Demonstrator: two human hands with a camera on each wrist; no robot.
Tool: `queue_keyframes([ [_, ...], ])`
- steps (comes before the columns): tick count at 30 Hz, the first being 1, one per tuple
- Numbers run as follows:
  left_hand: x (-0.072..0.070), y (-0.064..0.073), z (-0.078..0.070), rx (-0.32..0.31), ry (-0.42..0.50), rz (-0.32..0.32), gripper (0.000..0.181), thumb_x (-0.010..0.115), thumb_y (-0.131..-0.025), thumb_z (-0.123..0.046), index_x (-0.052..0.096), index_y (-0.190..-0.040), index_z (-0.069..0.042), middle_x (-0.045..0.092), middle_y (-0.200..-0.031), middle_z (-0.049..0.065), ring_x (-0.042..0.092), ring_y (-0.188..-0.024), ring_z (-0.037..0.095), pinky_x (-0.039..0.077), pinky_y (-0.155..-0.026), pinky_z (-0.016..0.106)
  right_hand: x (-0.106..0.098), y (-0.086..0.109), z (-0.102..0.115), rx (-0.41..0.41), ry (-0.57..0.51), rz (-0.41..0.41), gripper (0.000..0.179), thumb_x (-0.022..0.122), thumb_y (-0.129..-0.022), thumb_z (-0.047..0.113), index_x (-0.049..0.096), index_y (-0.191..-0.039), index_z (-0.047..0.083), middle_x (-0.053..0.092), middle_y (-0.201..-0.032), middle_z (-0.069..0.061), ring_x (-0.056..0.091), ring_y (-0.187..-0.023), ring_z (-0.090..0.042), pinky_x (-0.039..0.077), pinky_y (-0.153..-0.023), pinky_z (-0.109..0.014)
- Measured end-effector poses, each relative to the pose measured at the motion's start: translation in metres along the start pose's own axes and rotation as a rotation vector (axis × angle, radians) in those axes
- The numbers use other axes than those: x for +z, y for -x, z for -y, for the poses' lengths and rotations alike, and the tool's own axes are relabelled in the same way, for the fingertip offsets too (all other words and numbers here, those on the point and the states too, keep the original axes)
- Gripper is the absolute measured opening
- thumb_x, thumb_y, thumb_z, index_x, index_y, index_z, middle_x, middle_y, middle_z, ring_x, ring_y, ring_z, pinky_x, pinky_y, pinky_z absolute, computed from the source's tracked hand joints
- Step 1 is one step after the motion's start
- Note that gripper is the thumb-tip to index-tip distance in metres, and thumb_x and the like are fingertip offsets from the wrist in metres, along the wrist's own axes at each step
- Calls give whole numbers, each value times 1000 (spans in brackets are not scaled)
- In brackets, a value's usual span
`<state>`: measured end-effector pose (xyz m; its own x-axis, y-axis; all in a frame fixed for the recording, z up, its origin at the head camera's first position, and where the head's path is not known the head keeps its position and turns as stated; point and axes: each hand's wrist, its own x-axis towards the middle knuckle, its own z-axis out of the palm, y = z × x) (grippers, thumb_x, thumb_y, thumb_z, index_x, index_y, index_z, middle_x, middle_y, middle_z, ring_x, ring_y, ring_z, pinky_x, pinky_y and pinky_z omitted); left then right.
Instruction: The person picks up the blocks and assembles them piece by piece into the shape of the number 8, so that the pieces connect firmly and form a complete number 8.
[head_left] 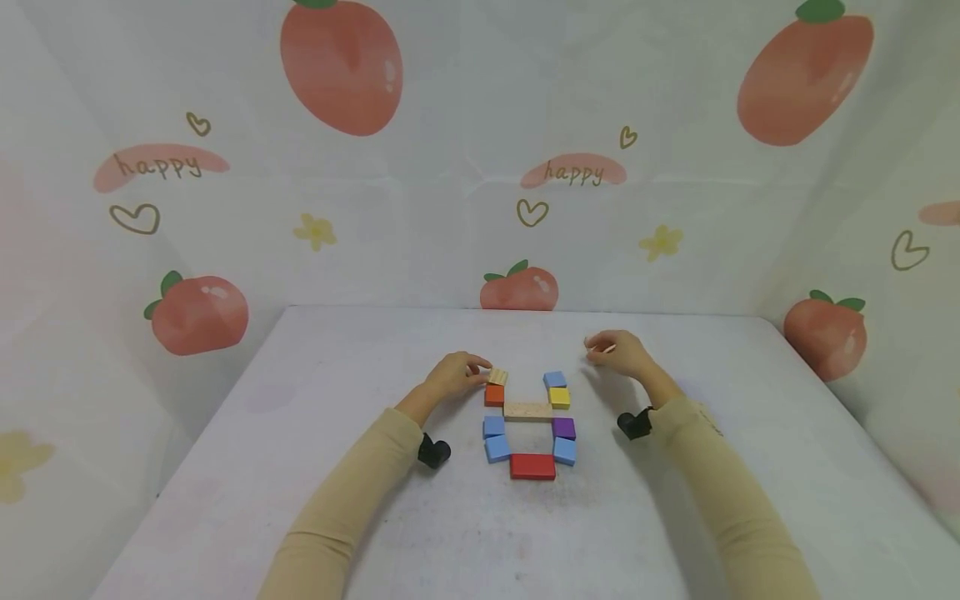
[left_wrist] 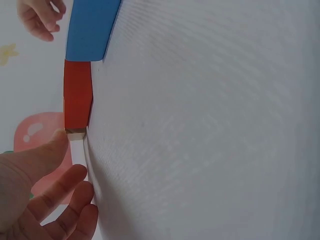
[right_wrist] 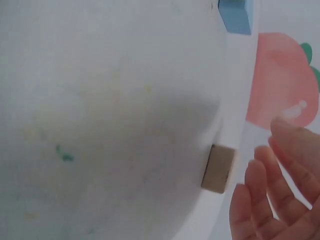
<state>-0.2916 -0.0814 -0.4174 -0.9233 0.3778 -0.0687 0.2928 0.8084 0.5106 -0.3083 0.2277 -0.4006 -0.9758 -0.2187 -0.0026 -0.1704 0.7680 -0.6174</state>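
Note:
At the far left end of an outline of coloured blocks, my left hand (head_left: 455, 374) pinches a small plain wooden block (head_left: 498, 377) between thumb and forefinger. It sits just behind an orange-red block (head_left: 494, 395). In the left wrist view the thumb (left_wrist: 52, 150) meets the block's edge; the other fingers are loosely bent. My right hand (head_left: 619, 352) is above the table at the far right, fingers slightly bent and apart. Another wooden block (right_wrist: 218, 169) lies near its fingertips in the right wrist view, a gap between them.
The outline's right side has a blue block (head_left: 554, 379), a yellow block (head_left: 559, 397), a purple block (head_left: 564, 428) and another blue block (head_left: 565, 451). A long wooden block (head_left: 528, 411) crosses its middle; a red block (head_left: 532, 467) closes the front. Two blue blocks (head_left: 494, 427) stand left.

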Motion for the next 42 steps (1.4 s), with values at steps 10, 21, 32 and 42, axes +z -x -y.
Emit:
queue_keyframes([
  [10, 0, 1, -2, -1, -7, -3, 30, 61, -90, -22, 65, -118, -13, 66, -107, 11, 59, -92, 20, 48, -82, 33, -3, 2, -6, 213, -69, -78, 41, 64, -86, 20, 57, -116, -8, 58, -111, -27, 54, -97, -32, 46, -75, -32],
  [21, 0, 1, -1, 4, -12, -1, 30, 61, -90, -21, 65, -118, -13, 66, -107, 11, 59, -95, 22, 48, -84, 35, 2, 1, -4, 319, -64, -92, 49, 68, -83, 23, 53, -117, -9, 55, -118, -30, 54, -102, -35, 47, -82, -38],
  [32, 1, -1, -1, -5, -12, 3, 29, 61, -90, -21, 65, -118, -14, 66, -108, 11, 59, -93, 21, 48, -83, 34, 6, -3, -4, 409, -56, -66, 52, 68, -83, 25, 51, -118, -9, 53, -121, -29, 52, -102, -33, 45, -89, -41],
  [42, 2, -1, 0, -1, -18, -3, 29, 61, -90, -22, 65, -118, -14, 66, -107, 10, 59, -92, 20, 48, -82, 33, 8, -4, -3, 430, -42, -68, 51, 66, -84, 25, 52, -120, -9, 52, -122, -27, 50, -104, -33, 43, -95, -44],
])
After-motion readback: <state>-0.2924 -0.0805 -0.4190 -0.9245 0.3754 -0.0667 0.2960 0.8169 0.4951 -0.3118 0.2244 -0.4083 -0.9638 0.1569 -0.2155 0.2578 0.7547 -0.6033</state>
